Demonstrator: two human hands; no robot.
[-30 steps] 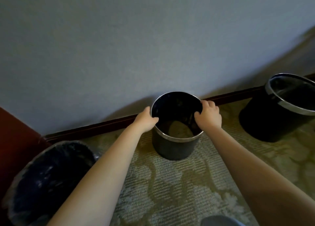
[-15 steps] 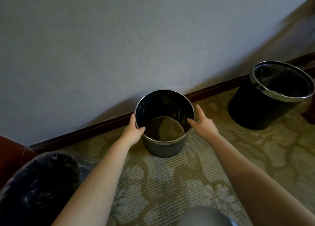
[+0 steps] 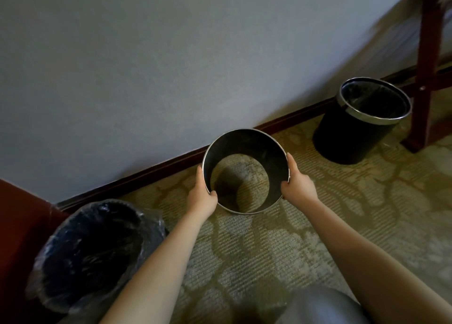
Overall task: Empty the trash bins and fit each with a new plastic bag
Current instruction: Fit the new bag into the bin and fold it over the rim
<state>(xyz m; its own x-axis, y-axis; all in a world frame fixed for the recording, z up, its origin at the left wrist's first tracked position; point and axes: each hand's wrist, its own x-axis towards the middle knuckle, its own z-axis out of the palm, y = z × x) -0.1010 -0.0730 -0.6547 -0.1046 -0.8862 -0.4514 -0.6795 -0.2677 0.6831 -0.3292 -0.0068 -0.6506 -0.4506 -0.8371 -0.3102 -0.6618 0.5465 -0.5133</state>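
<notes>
I hold a black round bin shell (image 3: 276, 162) with a silver rim just above the carpet near the wall; carpet shows through its open bottom. My left hand (image 3: 204, 196) grips its left rim, thumb hooked inside. My right hand (image 3: 297, 185) grips the right rim the same way. A second black bin (image 3: 354, 138) with a metal ring and a bag inside stands to the right by the wall. A third bin lined with crinkled black plastic (image 3: 90, 248) stands at the lower left.
A dark baseboard (image 3: 156, 169) runs along the grey wall. Red-brown furniture (image 3: 14, 226) stands at the far left, and a wooden furniture leg (image 3: 425, 67) next to the right bin. Something grey and rounded (image 3: 322, 306) lies at the bottom edge. Patterned carpet (image 3: 269, 245) covers the floor.
The middle bin shell has come up off the carpet and toward me. Both hands shifted from its top rim to its sides and now grip it.
</notes>
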